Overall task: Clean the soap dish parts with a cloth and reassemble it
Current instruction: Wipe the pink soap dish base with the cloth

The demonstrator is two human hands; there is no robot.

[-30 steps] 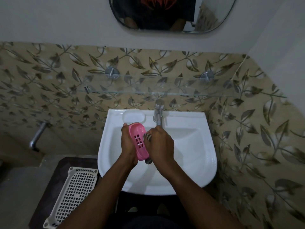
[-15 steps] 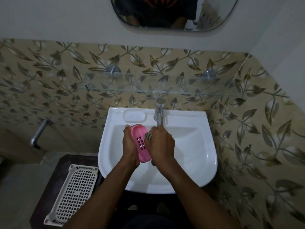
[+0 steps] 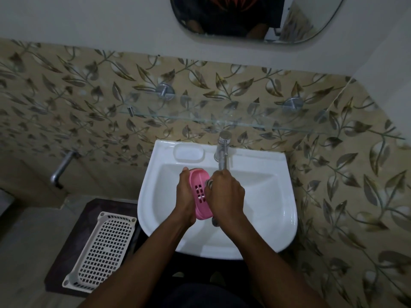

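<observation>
A pink perforated soap dish part point(image 3: 200, 192) stands on edge over the white sink point(image 3: 266, 207), its slotted face turned to the right. My left hand point(image 3: 185, 196) grips it from the left side. My right hand point(image 3: 225, 194) is closed on a grey striped cloth point(image 3: 209, 182) and presses it against the slotted face. Only a small fold of the cloth shows at the top of the fist, and a bit hangs below it. No other soap dish part is visible.
A chrome tap point(image 3: 222, 152) stands at the sink's back rim beside a moulded soap recess point(image 3: 189, 153). A glass shelf point(image 3: 222, 123) juts out above. A white perforated basket point(image 3: 102, 250) lies on a dark stool at lower left. A wall pipe point(image 3: 62, 167) sticks out left.
The hands and pink part stay together over the sink with only small shifts; my right hand has moved slightly along the slotted face. The camera tilted a little.
</observation>
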